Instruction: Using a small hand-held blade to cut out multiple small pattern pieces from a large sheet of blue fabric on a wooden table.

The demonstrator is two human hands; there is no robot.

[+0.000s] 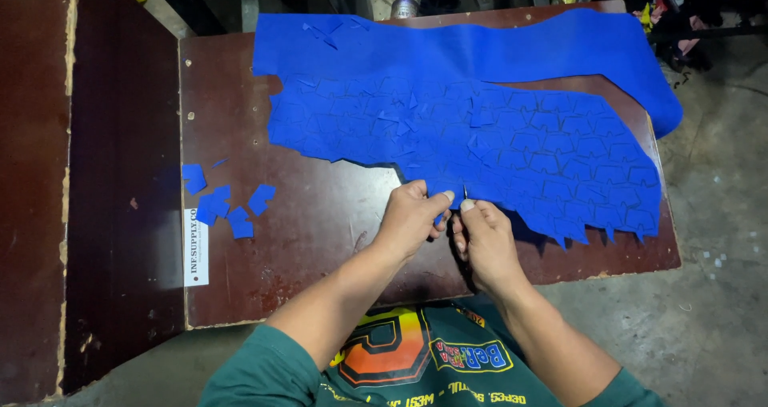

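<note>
Blue sheet [480, 127] edge btw both hands [412, 215]

One large blue sheet [480, 127], about seven loose blue cut pieces [226, 203], one white label [195, 247], two hands

Blue sheet [480, 127] (scored into small shapes) lies flat across the table.

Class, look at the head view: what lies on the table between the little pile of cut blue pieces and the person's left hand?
Only bare dark brown table lies between the cut blue pieces and the left hand, seen in the head view.
</note>
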